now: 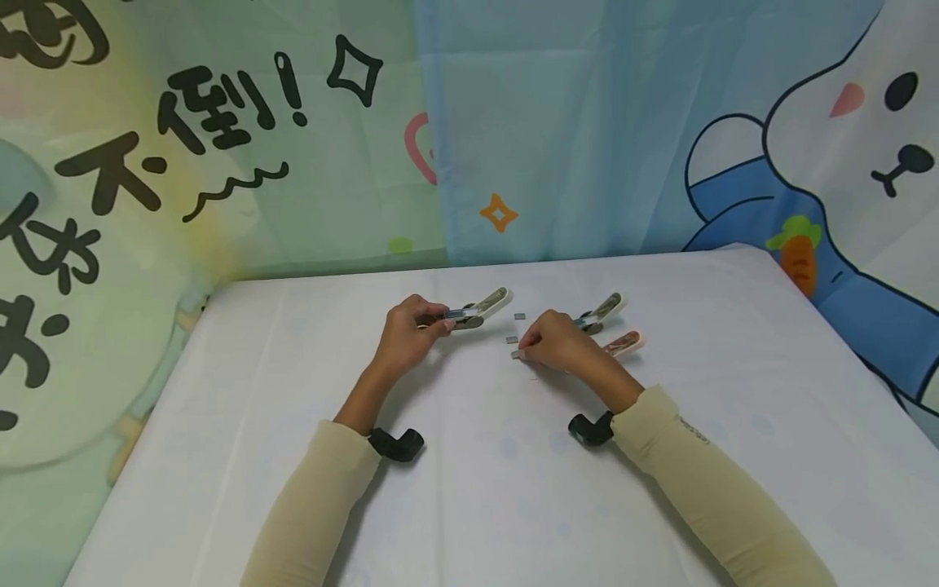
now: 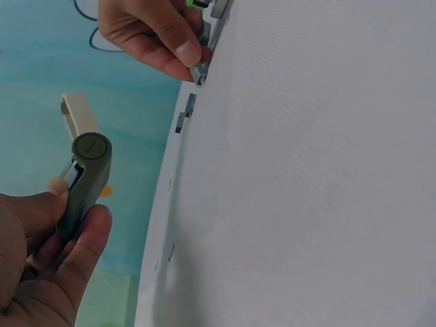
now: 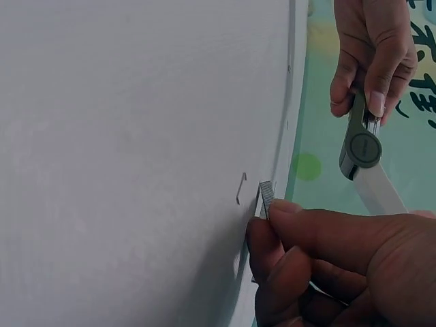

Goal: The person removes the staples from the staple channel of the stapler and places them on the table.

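Observation:
My left hand point(image 1: 411, 333) holds a dark green and off-white stapler point(image 1: 480, 311) above the table, gripping its dark end between thumb and fingers. In the left wrist view the stapler point(image 2: 88, 170) is swung wide at its round hinge, the pale arm angled away. My right hand point(image 1: 559, 342) pinches a short strip of staples point(image 3: 266, 195) between thumb and forefinger, low at the tabletop. Beside those fingers lie two more strips, a nearer staple strip point(image 1: 511, 339) and a farther staple strip point(image 1: 519, 316).
Beyond the right hand lie a second green stapler point(image 1: 606, 310) and a pink stapler point(image 1: 625, 343), both partly hidden by it. A loose single staple point(image 3: 241, 189) sits on the white tablecloth point(image 1: 477, 489). A printed curtain point(image 1: 572, 147) hangs behind the table.

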A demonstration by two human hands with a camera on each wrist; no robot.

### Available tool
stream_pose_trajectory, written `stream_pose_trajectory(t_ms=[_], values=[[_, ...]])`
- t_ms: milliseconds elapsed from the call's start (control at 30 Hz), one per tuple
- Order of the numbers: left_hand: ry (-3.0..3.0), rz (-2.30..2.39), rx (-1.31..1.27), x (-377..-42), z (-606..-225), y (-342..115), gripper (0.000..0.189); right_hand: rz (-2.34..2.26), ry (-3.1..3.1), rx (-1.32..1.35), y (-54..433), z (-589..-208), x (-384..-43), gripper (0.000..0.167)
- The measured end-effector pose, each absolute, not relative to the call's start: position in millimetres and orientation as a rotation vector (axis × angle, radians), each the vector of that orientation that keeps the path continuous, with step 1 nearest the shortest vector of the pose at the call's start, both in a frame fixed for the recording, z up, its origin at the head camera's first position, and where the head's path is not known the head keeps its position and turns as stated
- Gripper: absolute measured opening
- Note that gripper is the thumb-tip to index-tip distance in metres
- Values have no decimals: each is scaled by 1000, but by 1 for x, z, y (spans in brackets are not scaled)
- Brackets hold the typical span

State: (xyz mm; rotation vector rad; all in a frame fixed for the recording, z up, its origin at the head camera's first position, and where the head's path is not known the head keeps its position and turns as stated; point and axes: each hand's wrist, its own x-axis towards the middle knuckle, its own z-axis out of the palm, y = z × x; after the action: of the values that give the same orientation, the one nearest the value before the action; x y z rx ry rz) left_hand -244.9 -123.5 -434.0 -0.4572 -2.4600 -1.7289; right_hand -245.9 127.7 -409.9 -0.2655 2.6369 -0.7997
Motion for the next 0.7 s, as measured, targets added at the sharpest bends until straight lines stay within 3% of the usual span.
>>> stream_pose_trajectory(t_ms=[267,533,700], values=[[-2452,-1741,-483,-243,-435,-121,20,-824,2690,-267,134,-404,-244,23],[-2428,-1788,-531,-242,-435,-113,21,-1158,2774,-639,142,-389,-240,55],[-2431,-1774,-558,-240,-433,-108,20,-1237,2830,-717,143,-382,-239,40]])
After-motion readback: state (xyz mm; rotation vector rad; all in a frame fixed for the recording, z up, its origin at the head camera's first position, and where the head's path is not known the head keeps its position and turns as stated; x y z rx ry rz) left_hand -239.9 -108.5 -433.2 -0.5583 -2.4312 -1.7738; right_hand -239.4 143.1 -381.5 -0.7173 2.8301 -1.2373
